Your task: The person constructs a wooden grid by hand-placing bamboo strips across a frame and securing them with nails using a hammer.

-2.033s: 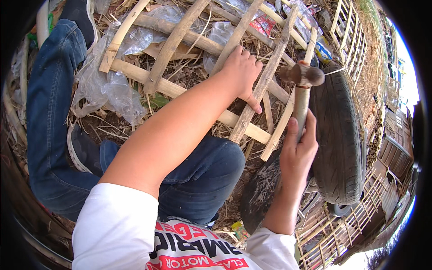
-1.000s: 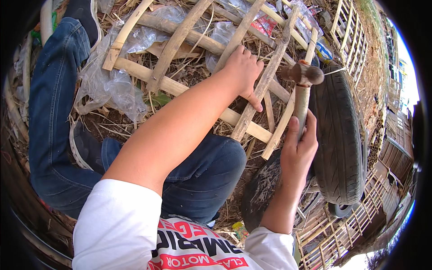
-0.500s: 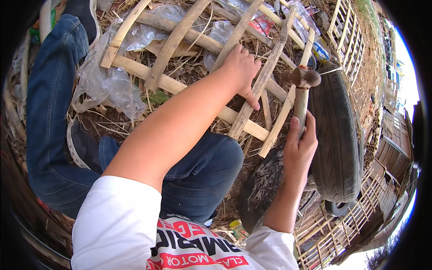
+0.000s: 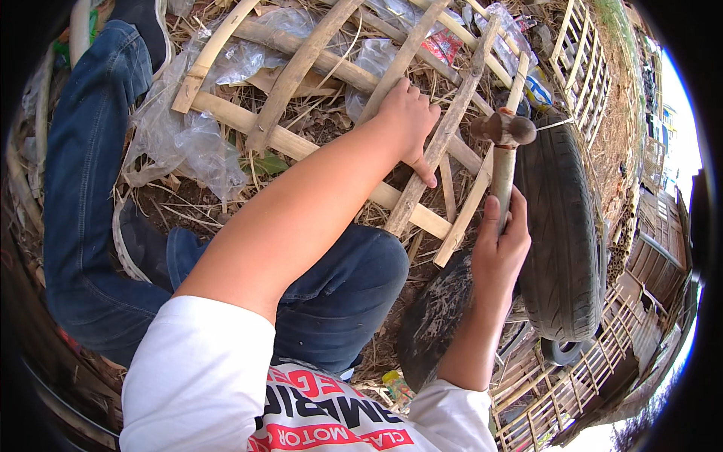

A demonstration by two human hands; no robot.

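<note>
My left hand (image 4: 409, 124) lies across a lattice panel of wood or bamboo slats (image 4: 295, 75), fingers curled over a crosspiece and thumb pressed on the neighbouring slat (image 4: 452, 113). In my right hand (image 4: 501, 241) is a hammer (image 4: 503, 162), its pale handle wrapped by my fingers and its rusty, rounded head pointing up. The hammer head hangs over the right end of the panel, near a narrow slat (image 4: 474, 203). What the left fingertips touch under the panel is hidden.
A black tire (image 4: 559, 233) stands just right of the hammer. Clear plastic sheeting (image 4: 184, 147) and dry straw lie beneath and beside the panel. My bent knee (image 4: 354, 279) is close below it. More lattice panels (image 4: 584, 60) are at the far right and lower right.
The view has shifted very slightly. Both hands keep their places on the lattice panel and the hammer, with hardly any movement.
</note>
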